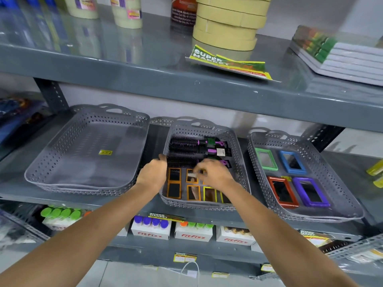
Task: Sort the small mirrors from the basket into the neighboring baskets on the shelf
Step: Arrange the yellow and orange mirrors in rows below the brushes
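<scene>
Mirrors (187, 188) lie in the middle basket (241, 162) on a grey shelf (124, 200), below brushes (186, 149). Left basket (62, 141) is bare; right basket (339, 183) holds four. Left hand (152, 175) grips the middle rim; right hand's (214, 174) grasp cannot be told.

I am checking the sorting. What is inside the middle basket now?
The middle basket holds round hairbrushes at the back and small orange-framed mirrors and yellow-framed mirrors in front. The left hand and right hand cover some of the contents.

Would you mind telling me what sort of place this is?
Likely a supermarket aisle: grey shelving carries "Super Market" labels, price tags on its edges, and boxed FitFizz bottles below.
</scene>
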Available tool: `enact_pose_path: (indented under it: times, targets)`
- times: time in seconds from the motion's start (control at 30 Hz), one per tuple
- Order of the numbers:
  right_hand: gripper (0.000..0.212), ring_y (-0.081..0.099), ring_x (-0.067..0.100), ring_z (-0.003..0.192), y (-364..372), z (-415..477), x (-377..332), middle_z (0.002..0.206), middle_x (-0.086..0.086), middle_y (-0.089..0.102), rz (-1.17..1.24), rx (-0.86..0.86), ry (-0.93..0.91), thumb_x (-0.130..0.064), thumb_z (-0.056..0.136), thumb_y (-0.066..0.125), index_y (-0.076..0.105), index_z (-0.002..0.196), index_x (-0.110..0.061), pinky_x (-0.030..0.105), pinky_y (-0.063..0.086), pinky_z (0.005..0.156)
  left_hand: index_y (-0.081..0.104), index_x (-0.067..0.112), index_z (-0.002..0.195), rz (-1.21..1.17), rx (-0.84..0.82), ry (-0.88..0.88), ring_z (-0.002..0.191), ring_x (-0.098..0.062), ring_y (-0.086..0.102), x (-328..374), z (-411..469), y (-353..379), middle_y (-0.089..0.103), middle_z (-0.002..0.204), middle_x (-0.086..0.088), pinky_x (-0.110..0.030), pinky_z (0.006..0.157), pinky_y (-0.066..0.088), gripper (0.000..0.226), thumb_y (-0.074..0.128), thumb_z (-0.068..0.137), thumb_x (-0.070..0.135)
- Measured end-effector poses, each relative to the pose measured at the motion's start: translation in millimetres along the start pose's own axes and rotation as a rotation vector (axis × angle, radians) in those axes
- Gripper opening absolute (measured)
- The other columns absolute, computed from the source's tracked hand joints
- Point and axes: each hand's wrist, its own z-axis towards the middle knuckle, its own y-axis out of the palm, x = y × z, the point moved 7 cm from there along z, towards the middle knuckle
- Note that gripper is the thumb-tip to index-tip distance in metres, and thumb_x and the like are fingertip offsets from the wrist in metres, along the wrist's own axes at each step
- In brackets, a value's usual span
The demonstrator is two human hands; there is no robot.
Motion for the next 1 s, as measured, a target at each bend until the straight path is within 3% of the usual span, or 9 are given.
enact_pose_path:
  times: [0.1, 0.2, 0.33, 0.47, 0.57, 0.83, 1.0]
  targets:
    - [0.025, 0.063, 0.015, 0.102, -40.5, -16.7, 26.8, 0.115, -0.003, 0.066, 0.198, 0.233, 0.082, -0.033, 0.089, 0.061, 0.068, 0.110, -0.021, 0.026, 0.048, 0.093, 0.048, 0.000, 0.117, -0.093, 0.050, 0.000, 0.094, -0.040, 0.062, -2.9, 1.2, -7.5, 0.058, 0.112, -0.022, -0.043, 0.072, 0.050, 0.027, 0.042, 0.090, -0.001]
    - [0.032, 0.057, 0.021, 0.118, -68.2, -36.2, 65.2, 0.127, 0.003, 0.062, 0.124, 0.371, 0.171, -0.032, 0.092, 0.057, 0.062, 0.120, -0.016, 0.029, 0.042, 0.100, 0.047, 0.001, 0.126, -0.134, 0.127, 0.072, 0.111, -0.035, 0.053, -6.4, 3.9, -9.8, 0.048, 0.129, -0.018, -0.040, 0.087, 0.047, 0.033, 0.042, 0.095, 0.009]
    - [0.046, 0.045, 0.030, 0.133, -61.8, -55.6, 99.0, 0.145, 0.014, 0.046, 0.118, 0.288, 0.355, -0.028, 0.097, 0.049, 0.044, 0.138, -0.008, 0.038, 0.038, 0.108, 0.043, -0.005, 0.131, -0.280, 0.148, 0.080, 0.125, -0.036, 0.044, -3.3, 4.2, -4.5, 0.041, 0.138, -0.023, -0.042, 0.101, 0.040, 0.040, 0.038, 0.098, 0.016]
    - [0.042, 0.053, 0.030, 0.125, -39.5, -70.6, 102.6, 0.138, 0.018, 0.053, 0.199, 0.232, 0.381, -0.017, 0.100, 0.041, 0.042, 0.138, -0.001, 0.031, 0.040, 0.104, 0.024, -0.003, 0.144, -0.419, 0.049, 0.015, 0.139, -0.030, 0.026, 0.0, -3.5, 14.9, 0.024, 0.151, -0.020, -0.038, 0.112, 0.026, 0.052, 0.031, 0.100, 0.024]
    - [0.040, 0.059, 0.032, 0.115, -28.0, -75.9, 107.5, 0.128, 0.020, 0.061, 0.275, 0.252, 0.423, -0.018, 0.101, 0.035, 0.043, 0.137, -0.001, 0.032, 0.045, 0.095, 0.021, -0.001, 0.145, -0.461, 0.036, 0.012, 0.141, -0.029, 0.021, -1.0, -5.0, 15.7, 0.021, 0.153, -0.019, -0.036, 0.114, 0.019, 0.053, 0.030, 0.100, 0.026]
    - [0.039, 0.061, 0.031, 0.113, -25.3, -81.9, 104.6, 0.126, 0.018, 0.063, 0.390, 0.328, 0.468, -0.019, 0.102, 0.035, 0.046, 0.137, -0.004, 0.029, 0.045, 0.093, 0.029, 0.001, 0.143, -0.513, 0.058, -0.002, 0.132, -0.037, 0.037, -3.4, -6.9, 9.9, 0.033, 0.147, -0.023, -0.040, 0.112, 0.027, 0.048, 0.035, 0.100, 0.021]
    - [0.039, 0.057, 0.028, 0.119, -41.8, -90.0, 105.2, 0.130, 0.015, 0.061, 0.379, 0.326, 0.402, -0.020, 0.100, 0.040, 0.047, 0.136, -0.005, 0.029, 0.042, 0.099, 0.015, -0.001, 0.146, -0.360, 0.037, 0.013, 0.142, -0.030, 0.016, 4.7, -5.9, 9.4, 0.017, 0.154, -0.021, -0.044, 0.114, 0.024, 0.063, 0.034, 0.098, 0.035]
